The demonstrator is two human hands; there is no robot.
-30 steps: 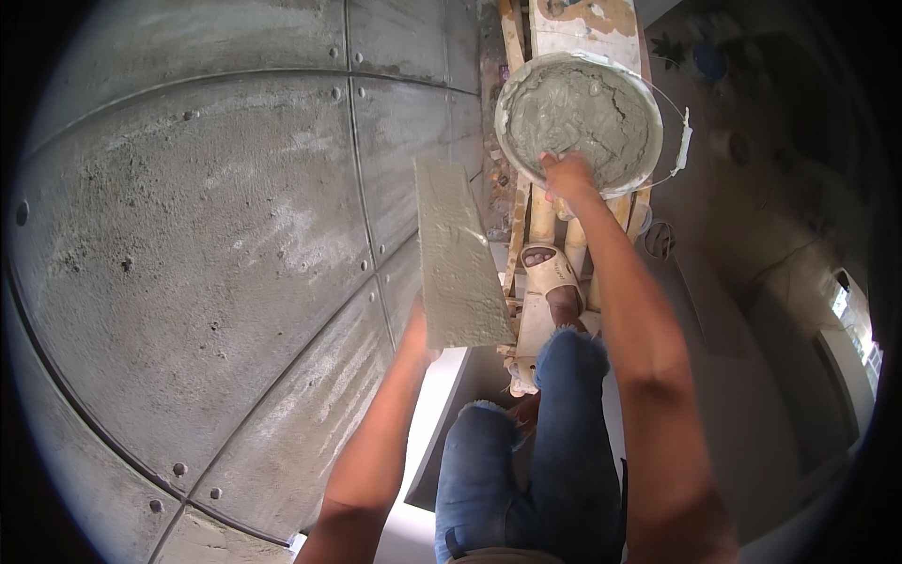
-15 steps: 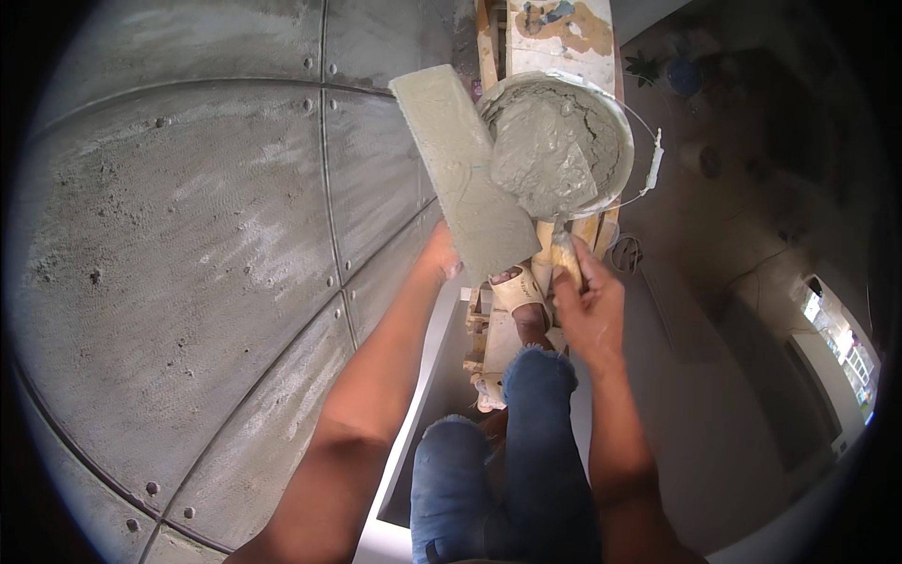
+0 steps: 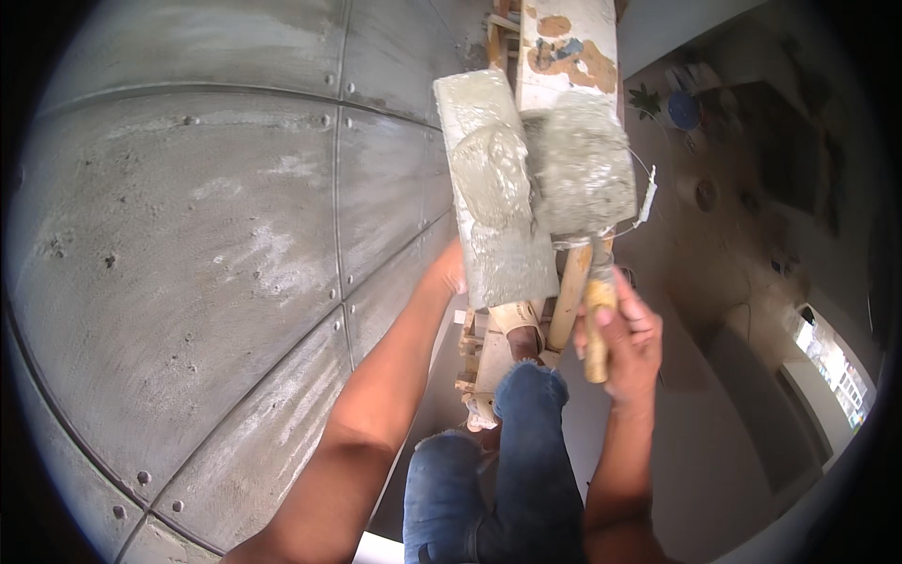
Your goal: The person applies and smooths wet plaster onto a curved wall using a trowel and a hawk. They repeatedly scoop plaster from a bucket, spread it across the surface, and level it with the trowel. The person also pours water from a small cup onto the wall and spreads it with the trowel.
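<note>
My left hand [image 3: 447, 273] holds a long rectangular float [image 3: 507, 268] from beneath, its face coated in grey mortar with a thick wet lump [image 3: 489, 174]. My right hand [image 3: 622, 329] grips the yellowish wooden handle of a trowel [image 3: 595, 310]; its mortar-covered blade [image 3: 583, 174] is motion-blurred, beside the float's right edge. Behind the blade, a bucket [image 3: 578, 242] is mostly hidden, its wire handle showing at the right.
A grey panelled wall [image 3: 225, 169] with grooves fills the left. A paint-stained plank [image 3: 550, 89] on wooden supports runs ahead, my sandalled foot [image 3: 512, 320] on its near part. At the right, a darker floor lies lower, with a plant [image 3: 644, 99] and blue round object [image 3: 684, 110].
The trowel has risen from the mortar in the bucket to beside the float. A lump of mortar now lies on the float. My right hand has moved right and down since half a second ago.
</note>
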